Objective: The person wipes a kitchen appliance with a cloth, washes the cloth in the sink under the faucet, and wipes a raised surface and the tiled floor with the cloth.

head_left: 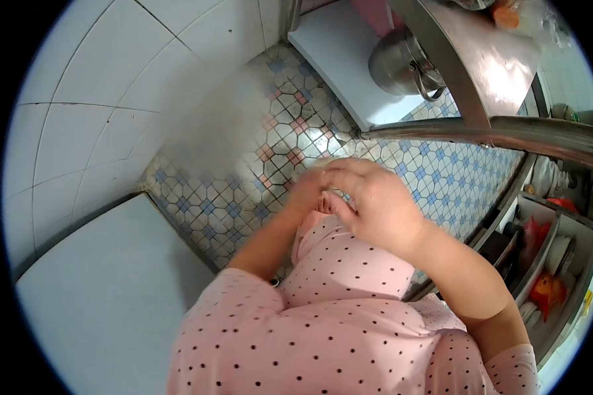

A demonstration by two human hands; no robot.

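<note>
Both hands meet in front of my body, over the pink dotted garment (349, 266). My right hand (379, 201) is closed, with its fingers curled over toward my left and its thumb bent in beneath them. Whatever lies between these fingers, if anything, is hidden. My left hand (306, 189) touches the right one's fingertips. Motion smears it, and the right hand partly covers it, so its fingers do not show clearly.
A metal pot (408, 62) stands on a white shelf (336, 59) beyond a metal frame (527, 135). At right, open drawers (540, 253) hold bags and dishes. A pale flat surface (105, 296) lies at lower left, by the tiled wall (79, 131). Patterned tiles cover the floor (435, 174).
</note>
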